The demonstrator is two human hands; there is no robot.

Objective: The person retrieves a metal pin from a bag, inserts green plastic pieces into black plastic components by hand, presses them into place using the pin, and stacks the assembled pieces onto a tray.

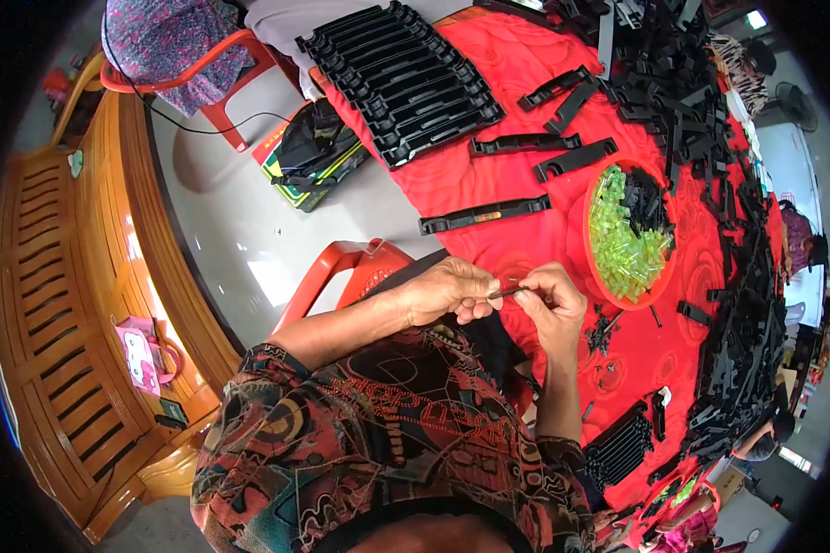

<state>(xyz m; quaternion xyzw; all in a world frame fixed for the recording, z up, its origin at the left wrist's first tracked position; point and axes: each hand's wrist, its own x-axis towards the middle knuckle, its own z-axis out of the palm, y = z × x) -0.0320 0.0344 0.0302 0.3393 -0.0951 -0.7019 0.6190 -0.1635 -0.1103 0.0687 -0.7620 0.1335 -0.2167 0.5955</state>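
My left hand and my right hand meet in front of my chest, at the near edge of the red-covered table. Between their fingertips is a small, thin dark piece, pinched from both sides; its exact kind is too small to make out. To the right of my hands stands an orange bowl with translucent green pieces and small black pieces in it. Beyond my hands lies a long black plastic bar with notched ends. More such bars lie farther back.
A row of joined black bars lies at the table's far left. Heaped black parts cover its right side. Small black bits lie below the bowl. A red chair and a wooden bench stand at the left.
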